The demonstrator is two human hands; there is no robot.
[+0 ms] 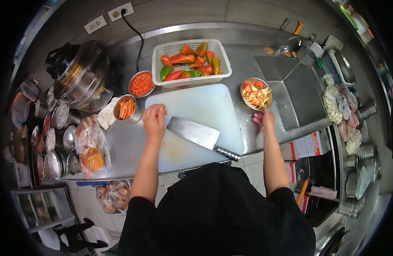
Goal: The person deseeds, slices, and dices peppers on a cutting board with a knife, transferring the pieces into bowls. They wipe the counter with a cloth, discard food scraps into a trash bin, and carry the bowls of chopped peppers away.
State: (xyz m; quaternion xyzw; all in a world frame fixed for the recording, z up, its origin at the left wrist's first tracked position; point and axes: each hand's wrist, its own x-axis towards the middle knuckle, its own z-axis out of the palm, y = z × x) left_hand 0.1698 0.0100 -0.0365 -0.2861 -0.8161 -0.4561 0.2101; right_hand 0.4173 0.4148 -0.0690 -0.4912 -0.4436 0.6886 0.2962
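Note:
My left hand (154,122) is at the left edge of the white cutting board (196,102), its fingers curled around a small orange pepper piece (163,109), partly hidden by them. A broad cleaver (194,133) lies flat on the board, its handle toward the front edge. My right hand (265,120) is at the near side of a metal bowl (246,101) of pepper tops and cores (256,94). One finger reaches the bowl's rim, and the others are spread below it. Left of the board stands a metal container (136,114) of pepper strips (127,108).
Behind the board, a white basket (190,81) holds whole peppers, beside a bowl of diced red pepper (142,85). A sink (301,98) lies to the right. A large glass-bodied appliance (83,81) and a plastic bag of food (93,147) occupy the left.

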